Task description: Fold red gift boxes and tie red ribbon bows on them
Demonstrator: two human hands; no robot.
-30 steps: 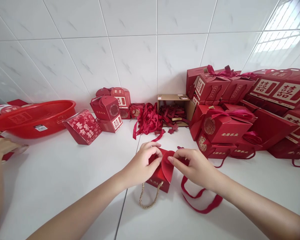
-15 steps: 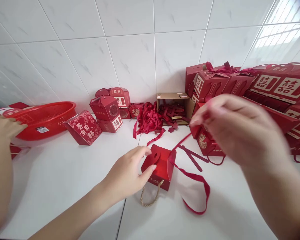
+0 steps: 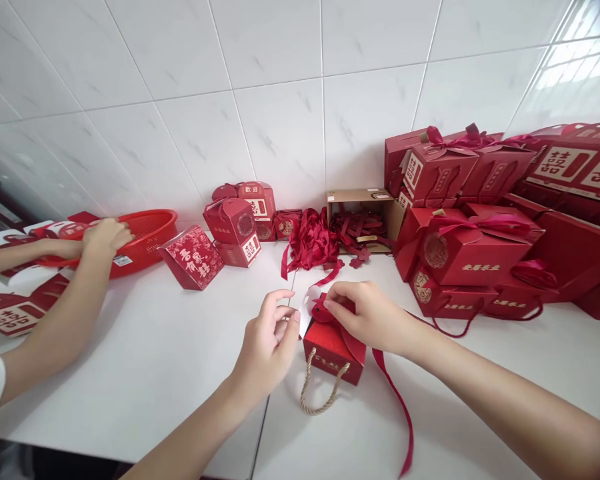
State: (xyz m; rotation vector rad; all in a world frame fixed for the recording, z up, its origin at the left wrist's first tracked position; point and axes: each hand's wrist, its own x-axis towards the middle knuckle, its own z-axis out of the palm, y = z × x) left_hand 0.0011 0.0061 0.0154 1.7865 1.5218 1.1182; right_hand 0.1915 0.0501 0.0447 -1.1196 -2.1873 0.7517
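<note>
A small red gift box (image 3: 330, 350) with a gold rope handle (image 3: 325, 400) stands on the white table, and a top flap shows its white inner side (image 3: 305, 310). My right hand (image 3: 367, 313) pinches a red ribbon at the top of the box; its fingertips partly hide the ribbon and flap. One ribbon tail (image 3: 397, 397) trails down over the table to the right. My left hand (image 3: 270, 343) is beside the box's left edge, fingers half curled and apart, thumb close to the raised flap. Whether it touches the flap I cannot tell.
Behind the box lie a ribbon heap (image 3: 313, 243) and an open cardboard box (image 3: 395, 223) of red strips. Stacked red boxes (image 3: 485, 257) fill the right. Boxes (image 3: 193, 257) and a red basket (image 3: 153, 233) stand at left, where another person's hand (image 3: 107, 233) reaches.
My right hand has come down and left with the ribbon to the box's top. My left hand has left the box's top for its left side. The other person's arm shows more fully.
</note>
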